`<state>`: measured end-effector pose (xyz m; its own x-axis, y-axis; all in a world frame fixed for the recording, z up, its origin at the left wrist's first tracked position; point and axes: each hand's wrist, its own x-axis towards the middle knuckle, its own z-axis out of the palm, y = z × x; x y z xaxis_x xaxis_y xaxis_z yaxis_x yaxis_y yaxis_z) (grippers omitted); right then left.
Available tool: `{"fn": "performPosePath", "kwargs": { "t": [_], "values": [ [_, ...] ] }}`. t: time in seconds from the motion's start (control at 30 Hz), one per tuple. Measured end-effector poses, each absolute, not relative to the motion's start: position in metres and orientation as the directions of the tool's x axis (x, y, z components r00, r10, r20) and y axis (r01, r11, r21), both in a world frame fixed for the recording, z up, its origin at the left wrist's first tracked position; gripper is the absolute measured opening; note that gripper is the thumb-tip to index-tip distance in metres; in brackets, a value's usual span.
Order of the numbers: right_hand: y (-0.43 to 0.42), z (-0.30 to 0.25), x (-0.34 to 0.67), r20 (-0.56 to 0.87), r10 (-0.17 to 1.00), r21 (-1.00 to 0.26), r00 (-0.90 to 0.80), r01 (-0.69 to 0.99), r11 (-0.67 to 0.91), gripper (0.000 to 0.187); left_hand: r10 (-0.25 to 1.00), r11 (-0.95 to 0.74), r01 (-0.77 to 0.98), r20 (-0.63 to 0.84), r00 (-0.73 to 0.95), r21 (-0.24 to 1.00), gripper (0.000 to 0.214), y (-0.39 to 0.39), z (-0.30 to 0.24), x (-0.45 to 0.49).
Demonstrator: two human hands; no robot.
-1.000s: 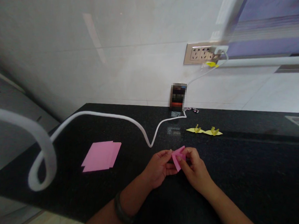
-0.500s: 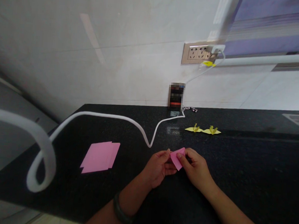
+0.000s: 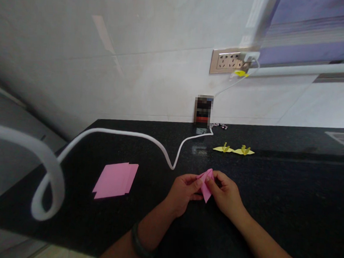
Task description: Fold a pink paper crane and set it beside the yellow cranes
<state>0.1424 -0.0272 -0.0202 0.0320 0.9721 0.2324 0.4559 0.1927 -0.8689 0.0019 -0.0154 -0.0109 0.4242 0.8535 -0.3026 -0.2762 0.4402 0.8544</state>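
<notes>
A small folded pink paper (image 3: 206,185) is held just above the black countertop (image 3: 287,200), pinched from both sides. My left hand (image 3: 183,194) grips its left edge with thumb and fingers closed. On its right edge my right hand (image 3: 225,195) is closed, fingers curled over the fold. The paper now stands as a narrow diamond with a point up and a point down. A dark band circles my left wrist.
A stack of pink paper squares (image 3: 114,180) lies to the left. Two yellow folded paper cranes (image 3: 233,149) sit behind the hands. A white cable (image 3: 121,134) loops across the counter to a phone (image 3: 203,114) leaning on the wall. A wall socket (image 3: 228,61) is above.
The pink paper has been turned and pressed narrower, from a flat slanted flap to an upright diamond. Both hands stayed in place, fingers shifting on it.
</notes>
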Motion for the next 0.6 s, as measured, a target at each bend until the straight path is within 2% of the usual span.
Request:
{"fn": "performPosePath", "kwargs": {
  "t": [0.43,0.6],
  "values": [
    [-0.0277,-0.0196,0.1392,0.132,0.991,-0.94,0.022,0.321,0.118,0.013,0.809,0.548,-0.427,-0.324,0.491,0.719,0.028,-0.0139,-0.0144,0.0026],
    [-0.0289,-0.018,0.1387,0.12,0.991,-0.94,0.056,0.328,0.095,0.016,0.788,0.581,-0.405,-0.362,0.499,0.706,0.028,-0.013,-0.0153,0.0029]
  ]
}}
